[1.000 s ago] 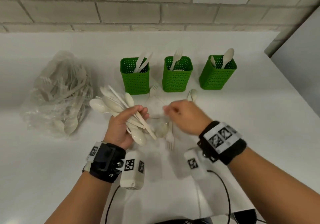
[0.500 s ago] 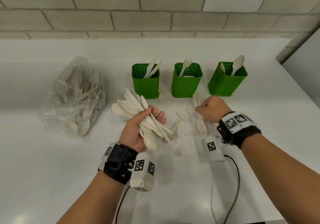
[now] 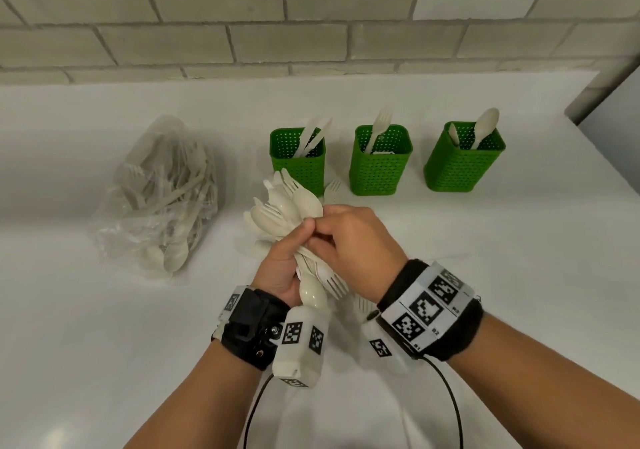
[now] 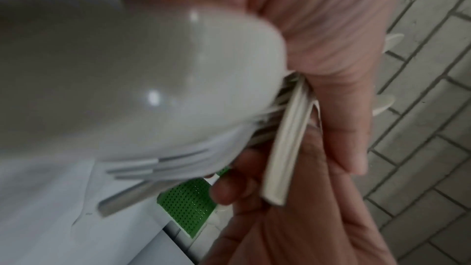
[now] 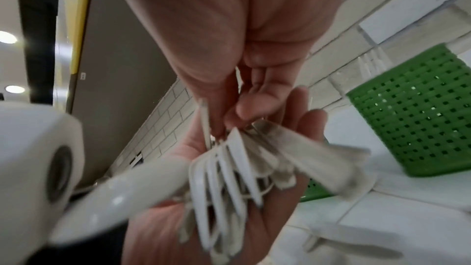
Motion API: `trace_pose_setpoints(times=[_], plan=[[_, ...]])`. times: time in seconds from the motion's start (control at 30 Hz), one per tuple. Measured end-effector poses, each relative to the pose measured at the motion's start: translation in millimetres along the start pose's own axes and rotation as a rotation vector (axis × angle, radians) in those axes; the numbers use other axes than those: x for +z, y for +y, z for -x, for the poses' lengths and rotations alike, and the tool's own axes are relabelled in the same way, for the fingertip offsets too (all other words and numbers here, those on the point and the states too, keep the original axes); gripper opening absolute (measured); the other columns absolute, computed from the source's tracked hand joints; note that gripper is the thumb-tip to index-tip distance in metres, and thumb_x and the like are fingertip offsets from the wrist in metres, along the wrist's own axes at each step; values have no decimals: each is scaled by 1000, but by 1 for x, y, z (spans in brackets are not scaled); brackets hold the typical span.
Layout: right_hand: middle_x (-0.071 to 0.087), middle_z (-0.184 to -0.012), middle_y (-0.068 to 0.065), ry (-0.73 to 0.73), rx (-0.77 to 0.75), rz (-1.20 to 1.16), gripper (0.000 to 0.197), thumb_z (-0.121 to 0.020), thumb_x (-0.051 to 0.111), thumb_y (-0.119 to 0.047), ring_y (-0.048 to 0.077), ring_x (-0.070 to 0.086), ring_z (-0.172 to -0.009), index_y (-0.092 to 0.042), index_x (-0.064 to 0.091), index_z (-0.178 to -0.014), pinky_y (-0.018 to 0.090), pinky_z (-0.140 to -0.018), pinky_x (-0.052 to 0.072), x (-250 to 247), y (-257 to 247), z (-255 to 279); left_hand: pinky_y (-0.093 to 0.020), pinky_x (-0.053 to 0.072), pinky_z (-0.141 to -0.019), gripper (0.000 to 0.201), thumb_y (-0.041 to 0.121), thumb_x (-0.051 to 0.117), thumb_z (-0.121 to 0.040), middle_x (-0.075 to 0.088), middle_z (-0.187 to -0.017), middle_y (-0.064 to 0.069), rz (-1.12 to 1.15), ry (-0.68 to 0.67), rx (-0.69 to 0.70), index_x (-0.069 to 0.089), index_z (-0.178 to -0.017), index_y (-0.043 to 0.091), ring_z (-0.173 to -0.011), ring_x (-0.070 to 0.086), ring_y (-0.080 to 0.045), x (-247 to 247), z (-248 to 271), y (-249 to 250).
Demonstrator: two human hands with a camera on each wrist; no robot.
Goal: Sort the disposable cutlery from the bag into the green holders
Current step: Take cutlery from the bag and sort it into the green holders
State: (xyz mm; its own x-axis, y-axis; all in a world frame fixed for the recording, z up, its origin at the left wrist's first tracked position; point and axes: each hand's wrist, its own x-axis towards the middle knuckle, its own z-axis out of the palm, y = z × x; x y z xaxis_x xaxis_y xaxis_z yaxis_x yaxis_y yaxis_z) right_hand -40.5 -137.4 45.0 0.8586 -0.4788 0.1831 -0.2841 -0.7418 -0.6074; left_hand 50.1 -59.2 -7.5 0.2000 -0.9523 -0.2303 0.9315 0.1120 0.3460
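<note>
My left hand (image 3: 282,261) grips a mixed bundle of white disposable cutlery (image 3: 287,206), with spoon bowls and fork tines fanning out at both ends. My right hand (image 3: 349,237) lies against the bundle from the right, its fingers curled and pinching pieces in it. The right wrist view shows fork tines (image 5: 224,178) over my left palm. A spoon bowl (image 4: 153,88) fills the left wrist view. Three green holders stand behind: the left one (image 3: 298,168) has knives, the middle one (image 3: 379,168) a fork, the right one (image 3: 464,164) spoons.
A clear plastic bag (image 3: 159,192) holding more cutlery lies at the left on the white counter (image 3: 519,258). One loose fork (image 3: 333,188) lies between the left and middle holders, another (image 3: 363,304) under my right wrist. A brick wall runs behind.
My right hand has left the forks on the counter near the middle holder and come left onto the bundle. Fewer forks lie loose on the counter.
</note>
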Motion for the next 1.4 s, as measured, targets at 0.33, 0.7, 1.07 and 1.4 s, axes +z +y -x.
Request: trace_pose_setpoints(times=[0.33,0.7,1.07,1.4], plan=[[68,-95,-7,-25,203,-90,29,-85,70,-11,4,62,-80,-22,68,-112,26,-75,51,-72,47,8,-39,58,-78,58,18,95,-45,72,-90,-2,-37,121,113,68,-96,10,-85,71,-20,-12,-3,10],[59,-102,-2,-454,421,522,6,-85,69,-22,21,55,-102,-22,66,-91,34,-88,44,-73,132,58,-37,58,-83,62,17,97,-40,72,-91,-4,-94,118,55,71,-95,11,-88,71,-21,-19,1,10],[70,-74,-7,10,155,-373,6,-81,77,-13,2,62,-63,-15,74,-86,16,-65,50,-15,20,28,-42,59,-83,34,9,73,-70,72,-94,-7,-101,208,78,65,-103,9,-89,71,-22,-4,3,1],[65,-98,1,-90,128,-216,19,-93,60,-10,7,59,-79,-12,72,-107,26,-83,50,-4,34,18,-33,58,-76,23,1,66,-76,57,-70,-6,-143,267,220,60,-95,13,-65,60,-16,-21,18,18]])
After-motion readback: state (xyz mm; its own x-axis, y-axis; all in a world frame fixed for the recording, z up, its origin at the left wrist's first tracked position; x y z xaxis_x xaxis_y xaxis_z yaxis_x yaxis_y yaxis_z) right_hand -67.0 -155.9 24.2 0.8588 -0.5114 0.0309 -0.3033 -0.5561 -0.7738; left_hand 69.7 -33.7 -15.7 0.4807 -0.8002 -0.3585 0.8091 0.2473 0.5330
